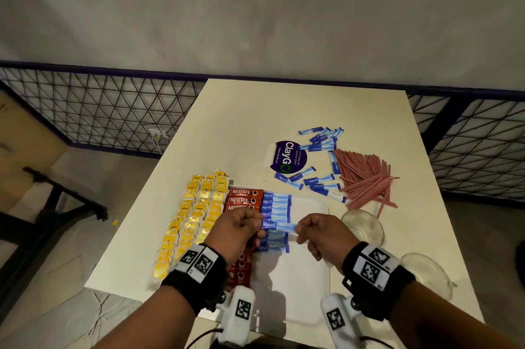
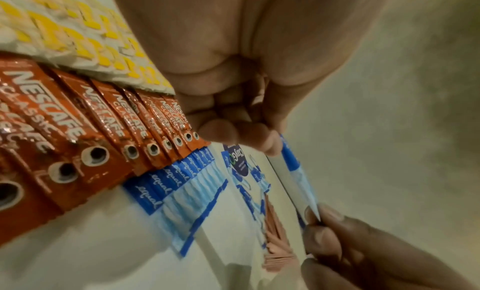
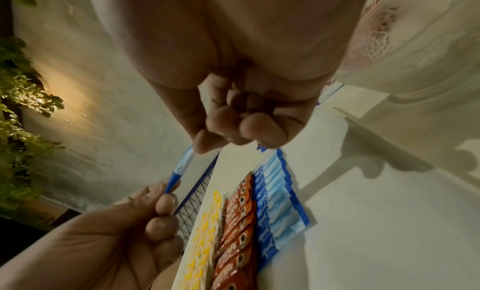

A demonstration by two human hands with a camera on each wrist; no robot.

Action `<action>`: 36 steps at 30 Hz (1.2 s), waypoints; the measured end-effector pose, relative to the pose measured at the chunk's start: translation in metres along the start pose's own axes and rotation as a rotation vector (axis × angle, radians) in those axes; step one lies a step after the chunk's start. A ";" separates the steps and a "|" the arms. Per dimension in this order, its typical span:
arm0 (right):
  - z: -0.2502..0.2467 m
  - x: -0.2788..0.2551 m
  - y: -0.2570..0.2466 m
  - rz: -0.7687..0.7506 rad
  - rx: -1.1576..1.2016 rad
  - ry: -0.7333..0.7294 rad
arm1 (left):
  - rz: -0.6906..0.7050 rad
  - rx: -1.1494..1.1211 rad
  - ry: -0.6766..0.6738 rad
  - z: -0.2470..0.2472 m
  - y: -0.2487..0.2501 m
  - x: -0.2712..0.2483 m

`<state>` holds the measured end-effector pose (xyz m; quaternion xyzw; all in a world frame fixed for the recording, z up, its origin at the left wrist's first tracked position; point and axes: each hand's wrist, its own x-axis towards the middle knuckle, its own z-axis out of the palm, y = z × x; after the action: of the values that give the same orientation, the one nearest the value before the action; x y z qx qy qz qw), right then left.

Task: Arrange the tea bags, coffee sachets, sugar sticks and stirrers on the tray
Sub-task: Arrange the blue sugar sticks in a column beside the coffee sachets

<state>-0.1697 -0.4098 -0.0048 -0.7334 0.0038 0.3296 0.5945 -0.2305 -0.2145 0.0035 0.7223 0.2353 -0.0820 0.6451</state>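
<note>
Above the tray (image 1: 309,286), between my two hands, I hold one blue sugar stick (image 1: 279,226) stretched level, its dark printed end at my left and its pale end at my right. My left hand (image 1: 237,232) reaches in from the near edge with the wrist low and the knuckles up; thumb and forefinger pinch the dark end while the other fingers curl under the palm. My right hand (image 1: 321,235) mirrors it, thumb and fingertips (image 3: 205,145) nipping the pale end, the rest of the fingers folded in. Both forearms come up from the bottom of the head view, each with a black wristband.

Just under the held stick lies the row of sugar sticks (image 1: 277,215) already laid side by side on the tray, printed ends toward the left. Touching that row on its left is the column of red Nescafe coffee sachets (image 1: 243,199), partly hidden beneath my left hand. Left of those sit the yellow tea bags (image 1: 196,218) in overlapping rows.

Farther out on the white table (image 1: 244,127), loose sugar sticks (image 1: 321,139) lie scattered around a purple ClayGo sticker (image 1: 288,156), and a heap of red-striped stirrers (image 1: 366,175) spreads to their right. Two clear glass dishes (image 1: 362,225) rest near my right wrist, beside the tray's right edge.
</note>
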 end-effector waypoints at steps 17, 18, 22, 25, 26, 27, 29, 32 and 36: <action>0.025 0.014 0.063 0.382 -0.138 0.028 | 0.277 1.373 -0.130 -0.075 -0.053 0.019; 0.028 0.015 0.065 0.384 -0.146 0.043 | 0.278 1.340 -0.147 -0.083 -0.055 0.021; 0.036 0.019 0.071 0.367 -0.212 0.105 | 0.185 1.108 0.112 -0.137 -0.063 0.031; 0.042 0.021 0.070 0.360 -0.311 0.128 | -0.106 0.978 0.321 -0.184 -0.072 0.038; 0.044 0.022 0.070 0.356 -0.336 0.141 | -0.192 0.958 0.314 -0.194 -0.075 0.039; 0.045 0.023 0.070 0.349 -0.361 0.157 | -0.243 0.925 0.296 -0.199 -0.080 0.040; 0.048 0.025 0.070 0.340 -0.424 0.185 | -0.298 0.817 0.258 -0.204 -0.088 0.042; 0.050 0.028 0.069 0.339 -0.505 0.197 | -0.320 0.693 0.227 -0.205 -0.102 0.047; 0.052 0.028 0.070 0.333 -0.490 0.221 | -0.337 0.586 0.214 -0.198 -0.108 0.049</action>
<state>-0.2007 -0.3747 -0.0831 -0.8755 0.1087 0.3318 0.3341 -0.2726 -0.0045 -0.0825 0.8323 0.3839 -0.1752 0.3593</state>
